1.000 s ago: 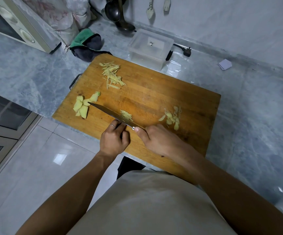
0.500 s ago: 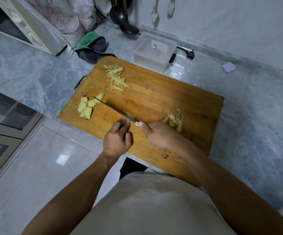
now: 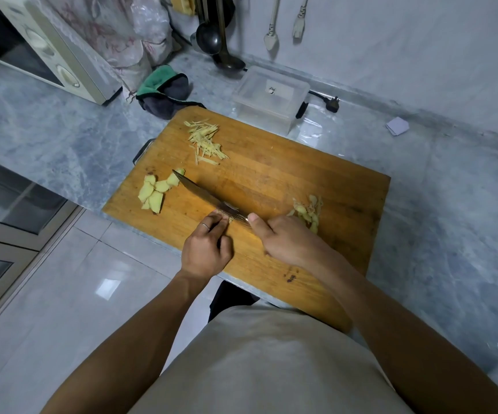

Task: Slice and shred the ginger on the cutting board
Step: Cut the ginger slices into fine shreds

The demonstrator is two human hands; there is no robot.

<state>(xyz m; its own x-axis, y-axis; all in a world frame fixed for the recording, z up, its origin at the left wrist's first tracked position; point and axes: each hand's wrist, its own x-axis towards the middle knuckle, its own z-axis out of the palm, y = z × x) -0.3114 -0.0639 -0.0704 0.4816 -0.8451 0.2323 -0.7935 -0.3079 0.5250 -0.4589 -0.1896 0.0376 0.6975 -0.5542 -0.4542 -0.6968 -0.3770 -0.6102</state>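
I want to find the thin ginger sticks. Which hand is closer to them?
The left hand. It is straight below the ginger shreds, down the cutting board. The right hand, gripping the knife, sits further to the right.

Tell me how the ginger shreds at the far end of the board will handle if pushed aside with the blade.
The shreds look thin and light, so they would probably scatter rather than slide as one heap. They seem moist, so some may cling to the knife or board. Flat strips, unlikely to roll.
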